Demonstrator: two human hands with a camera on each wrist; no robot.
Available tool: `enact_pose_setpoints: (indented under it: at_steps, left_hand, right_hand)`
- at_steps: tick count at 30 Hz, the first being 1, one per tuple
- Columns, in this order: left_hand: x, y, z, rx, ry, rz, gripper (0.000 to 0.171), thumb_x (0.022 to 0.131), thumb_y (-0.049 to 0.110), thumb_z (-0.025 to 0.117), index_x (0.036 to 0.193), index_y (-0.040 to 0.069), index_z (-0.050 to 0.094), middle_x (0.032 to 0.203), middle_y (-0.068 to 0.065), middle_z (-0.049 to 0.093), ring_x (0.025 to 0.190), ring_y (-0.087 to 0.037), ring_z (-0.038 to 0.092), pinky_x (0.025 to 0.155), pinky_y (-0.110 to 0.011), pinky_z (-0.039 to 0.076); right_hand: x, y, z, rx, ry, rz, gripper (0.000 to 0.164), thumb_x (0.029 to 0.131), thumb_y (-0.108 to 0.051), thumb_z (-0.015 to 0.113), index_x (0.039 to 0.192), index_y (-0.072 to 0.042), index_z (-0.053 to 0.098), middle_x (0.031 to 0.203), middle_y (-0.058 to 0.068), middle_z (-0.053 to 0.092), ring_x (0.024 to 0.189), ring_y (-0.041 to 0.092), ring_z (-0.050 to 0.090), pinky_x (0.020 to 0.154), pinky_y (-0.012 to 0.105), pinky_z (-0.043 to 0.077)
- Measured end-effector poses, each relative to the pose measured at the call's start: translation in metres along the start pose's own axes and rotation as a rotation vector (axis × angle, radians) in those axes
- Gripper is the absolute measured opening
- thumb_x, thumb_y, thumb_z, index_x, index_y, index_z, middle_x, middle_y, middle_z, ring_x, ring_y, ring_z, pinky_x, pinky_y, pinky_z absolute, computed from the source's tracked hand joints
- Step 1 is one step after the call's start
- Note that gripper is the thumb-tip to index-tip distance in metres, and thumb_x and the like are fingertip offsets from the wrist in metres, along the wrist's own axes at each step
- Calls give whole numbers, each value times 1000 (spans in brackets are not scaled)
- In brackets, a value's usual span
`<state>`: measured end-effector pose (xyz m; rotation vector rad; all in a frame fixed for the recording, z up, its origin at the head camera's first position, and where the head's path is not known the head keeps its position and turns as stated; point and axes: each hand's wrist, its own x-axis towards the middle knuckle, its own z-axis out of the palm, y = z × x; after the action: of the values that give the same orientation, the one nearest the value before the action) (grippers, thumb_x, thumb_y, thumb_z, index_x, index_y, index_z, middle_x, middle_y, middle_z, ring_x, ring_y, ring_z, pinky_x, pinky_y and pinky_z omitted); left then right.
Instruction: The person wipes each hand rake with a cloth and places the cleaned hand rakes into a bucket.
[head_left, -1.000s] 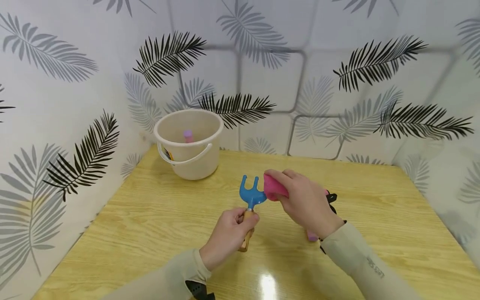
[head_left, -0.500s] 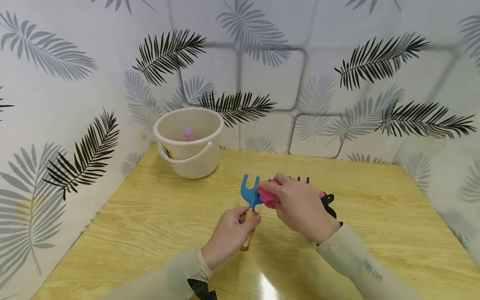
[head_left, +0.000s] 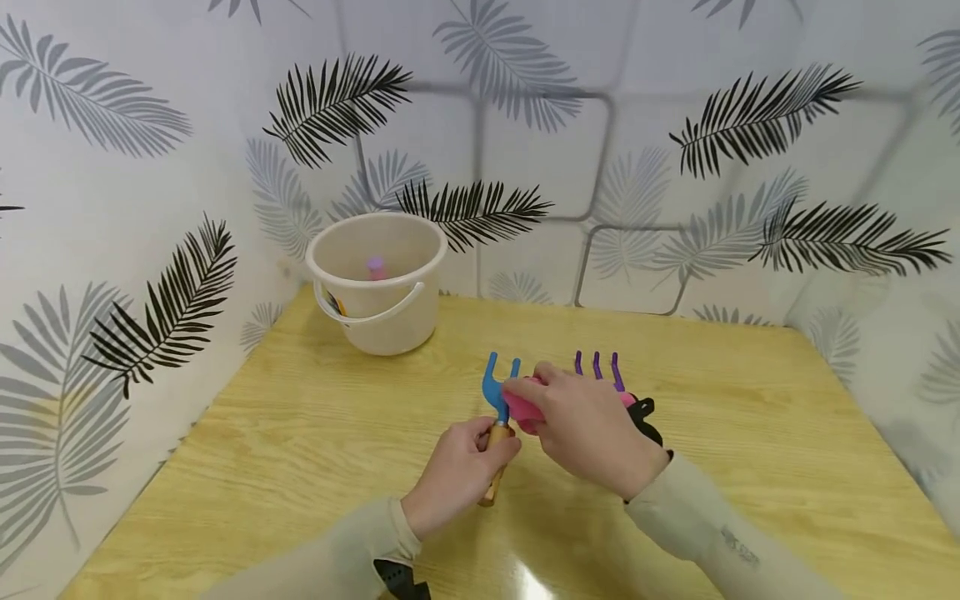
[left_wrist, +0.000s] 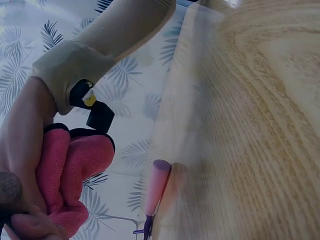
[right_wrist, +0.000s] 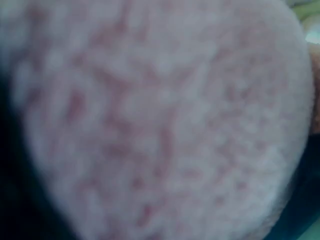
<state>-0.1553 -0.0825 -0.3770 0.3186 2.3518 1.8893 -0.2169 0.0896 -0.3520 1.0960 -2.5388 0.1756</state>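
My left hand [head_left: 456, 471] grips the wooden handle of a small hand fork with a blue metal head [head_left: 492, 390], its prongs pointing away from me. In my right hand [head_left: 585, 425] is a bunched pink cloth [head_left: 527, 403] with black edging, pressed against the right side of the blue head and hiding part of it. The left wrist view shows the folded cloth [left_wrist: 92, 155] hanging below the right wrist. Blurred cloth [right_wrist: 165, 120] fills the right wrist view. Behind the right hand lies a purple hand rake [head_left: 597, 367]; its pink handle [left_wrist: 158, 185] shows in the left wrist view.
A cream bucket [head_left: 386, 333] with a white handle stands at the back left of the wooden table [head_left: 300, 433]. Inside it is a pink thing with a lilac end [head_left: 376, 268]. A leaf-patterned wall covering [head_left: 517, 275] rises behind the table.
My right hand has moved left and slightly toward me, carrying the cloth across the fork's head toward its neck. The rake's purple tines have come into view. My left hand stays nearly still.
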Motion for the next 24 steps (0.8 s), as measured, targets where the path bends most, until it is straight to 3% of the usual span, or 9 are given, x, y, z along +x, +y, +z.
enact_pose_setpoints:
  at_steps: [8, 12, 17, 24]
  left_hand:
    - [9, -27, 1, 65, -1, 37, 20, 93, 22, 59, 94, 3, 64, 55, 4, 47, 40, -5, 40, 36, -18, 31]
    - [9, -30, 2, 62, -21, 54, 19, 91, 23, 60, 83, 6, 62, 53, 6, 44, 38, -6, 38, 35, -19, 29]
    - [10, -30, 2, 65, -9, 73, 19, 91, 21, 59, 80, 6, 58, 53, 6, 42, 40, -5, 38, 39, -20, 29]
    - [6, -28, 5, 32, -72, 42, 19, 92, 22, 59, 85, 4, 62, 51, 5, 44, 36, -6, 39, 33, -18, 30]
  right_hand:
    - [11, 14, -2, -102, 57, 64, 22, 78, -14, 73, 94, -25, 65, 72, 0, 49, 48, 17, 44, 32, 31, 37]
    - [9, 7, -3, -123, 16, 26, 28, 76, -12, 74, 98, -27, 67, 75, 0, 50, 49, 16, 45, 30, 28, 35]
    - [10, -9, -5, -91, -9, -84, 25, 74, -13, 76, 90, -27, 62, 76, -2, 49, 48, 12, 44, 28, 23, 30]
    - [20, 6, 1, -110, 75, -8, 22, 80, -14, 73, 96, -24, 63, 75, 1, 49, 53, 16, 46, 30, 26, 34]
